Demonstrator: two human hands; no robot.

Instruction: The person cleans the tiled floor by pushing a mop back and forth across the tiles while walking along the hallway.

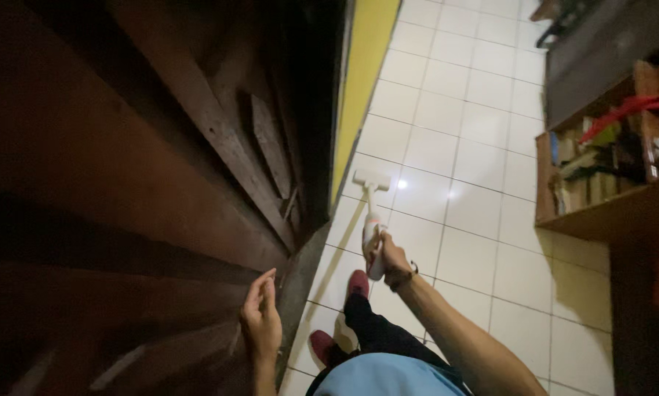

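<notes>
**Figure: Stick vacuum worked along the foot of a dark wooden wall**

My right hand [385, 257] is closed around the handle of a white stick vacuum [372, 220], fingers wrapped fully about it, the arm stretched forward and down. The vacuum's slim shaft slopes away from me to a flat, rectangular head [371, 179] that rests on the tiled floor [476, 161], just beside the yellow strip [366, 66] running along the base of the wall; I judge this slant lets the head lie flat while I stand upright. My left hand [262, 323] holds nothing: its fingers are loosely curled, half open, close to the wooden wall [124, 147] or lightly against it, though contact cannot be told for certain. It may serve to steady me.

The wall is dark brown timber, rough-grained, with slanted boards and a splintered piece near its lower edge. The floor is of glossy white square tiles with thin grey joints, bright enough to mirror a lamp as a small spot. My red shoes [357, 282] stand on the tiles near the wall. Well apart, at the right, a wooden shelf [608, 213] holds crowded small items, too dim to identify.
</notes>
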